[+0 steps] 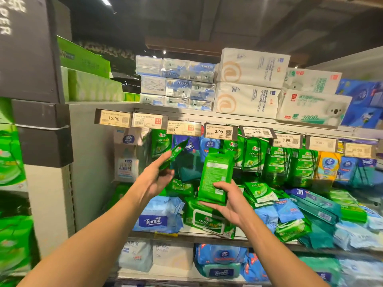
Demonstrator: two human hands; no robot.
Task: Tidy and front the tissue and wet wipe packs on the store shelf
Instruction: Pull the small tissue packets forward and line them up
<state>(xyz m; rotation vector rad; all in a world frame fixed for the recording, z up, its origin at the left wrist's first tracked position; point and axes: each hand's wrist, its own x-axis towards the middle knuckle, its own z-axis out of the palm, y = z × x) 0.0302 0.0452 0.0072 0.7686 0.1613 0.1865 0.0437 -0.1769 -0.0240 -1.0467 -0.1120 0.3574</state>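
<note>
1. Now the left hand (154,179) pinches a small flat green wet wipe pack (173,155), tilted, in front of the hanging packs at the left.
2. Beside it, the right hand (226,201) grips a larger green wet wipe pack (215,175) upright by its lower end, back side facing near.
3. Below both lies a messy pile of green and blue packs (290,208) on the grey metal shelf (186,237).

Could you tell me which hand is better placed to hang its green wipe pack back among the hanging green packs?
Probably the right hand: its green wipe pack is upright, just below the hanging green packs.
</note>
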